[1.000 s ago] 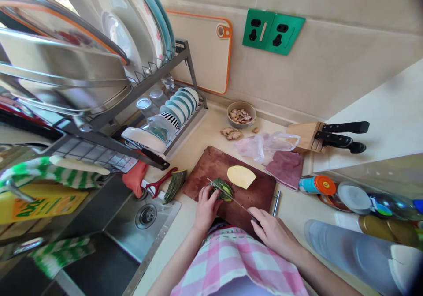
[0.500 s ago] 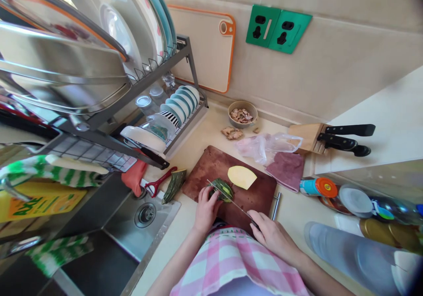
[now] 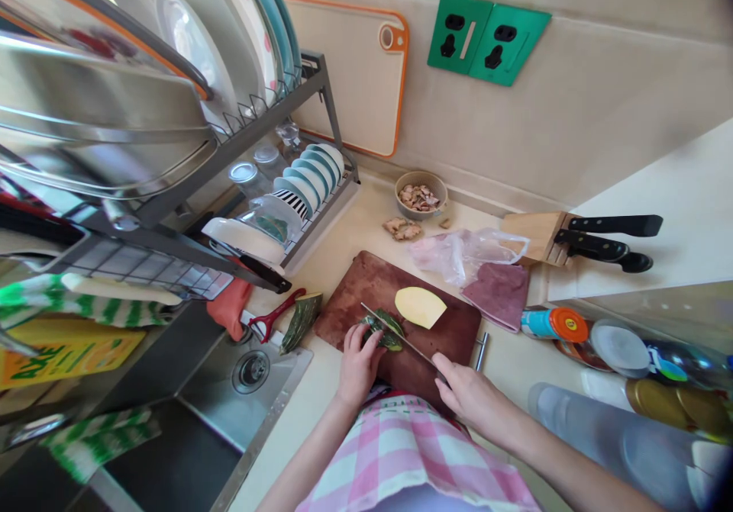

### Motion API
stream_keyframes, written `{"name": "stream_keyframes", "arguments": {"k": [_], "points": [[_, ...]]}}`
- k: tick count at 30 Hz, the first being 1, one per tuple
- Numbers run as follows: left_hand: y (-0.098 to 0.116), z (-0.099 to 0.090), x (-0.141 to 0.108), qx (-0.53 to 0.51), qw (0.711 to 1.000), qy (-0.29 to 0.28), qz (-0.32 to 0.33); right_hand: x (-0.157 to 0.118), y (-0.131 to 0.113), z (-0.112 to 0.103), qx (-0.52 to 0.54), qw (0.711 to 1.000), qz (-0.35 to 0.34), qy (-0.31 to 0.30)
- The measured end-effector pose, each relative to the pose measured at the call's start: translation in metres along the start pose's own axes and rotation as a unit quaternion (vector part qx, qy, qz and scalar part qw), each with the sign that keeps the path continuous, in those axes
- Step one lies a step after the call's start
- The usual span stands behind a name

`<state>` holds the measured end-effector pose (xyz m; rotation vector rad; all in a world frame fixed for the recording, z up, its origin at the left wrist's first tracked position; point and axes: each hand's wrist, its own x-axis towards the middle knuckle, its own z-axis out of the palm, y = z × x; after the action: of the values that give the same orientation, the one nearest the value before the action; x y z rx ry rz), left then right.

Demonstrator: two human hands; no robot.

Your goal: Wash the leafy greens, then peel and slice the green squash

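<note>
My right hand (image 3: 466, 386) grips the handle of a kitchen knife (image 3: 409, 342), its blade pointing up and left across a dark green squash piece (image 3: 390, 329). The fingers of my left hand (image 3: 360, 359) are curled down on the left side of that squash piece, close to the blade. Both lie over a brown cutting board (image 3: 349, 298). A peeled, pale yellow squash piece (image 3: 421, 307) rests on the board just beyond the knife. Left of the board, an unpeeled squash piece (image 3: 301, 323) lies beside a red peeler (image 3: 276, 315).
A sink (image 3: 217, 394) is at left, below a loaded dish rack (image 3: 269, 127). Behind the board are a bowl of sliced pieces (image 3: 420, 195), ginger (image 3: 402, 229), a plastic bag (image 3: 458, 256) and a purple cloth (image 3: 500, 296). A knife block (image 3: 532, 237) and jars (image 3: 564, 324) stand right.
The knife and my right hand have shifted slightly right and up, the blade now lying more over the squash. My left hand stays on the piece. The view has moved slightly.
</note>
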<state>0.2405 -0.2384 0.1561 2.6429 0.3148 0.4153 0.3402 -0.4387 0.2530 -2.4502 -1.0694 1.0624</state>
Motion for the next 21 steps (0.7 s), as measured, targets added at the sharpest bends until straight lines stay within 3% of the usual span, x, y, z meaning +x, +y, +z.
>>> {"name": "stream_keyframes", "arguments": {"k": [7,10,15,18,21], "points": [[0.001,0.003,-0.004,0.000,1.000,0.007,0.007,0.035,-0.003,0.036,-0.050,0.998,0.029,0.028],[0.003,0.005,-0.005,0.010,1.000,0.004,0.001,0.031,0.002,0.048,-0.033,0.997,0.011,0.068],[0.004,0.004,-0.005,0.018,1.000,-0.007,-0.005,0.019,0.018,0.064,0.092,0.979,-0.073,0.164],[0.003,-0.005,-0.001,0.034,0.999,-0.013,-0.004,0.009,0.022,0.067,0.137,0.958,-0.099,0.231],[0.007,-0.017,0.019,0.024,0.999,-0.021,0.023,-0.008,0.025,0.062,0.180,0.937,-0.077,0.290]]}}
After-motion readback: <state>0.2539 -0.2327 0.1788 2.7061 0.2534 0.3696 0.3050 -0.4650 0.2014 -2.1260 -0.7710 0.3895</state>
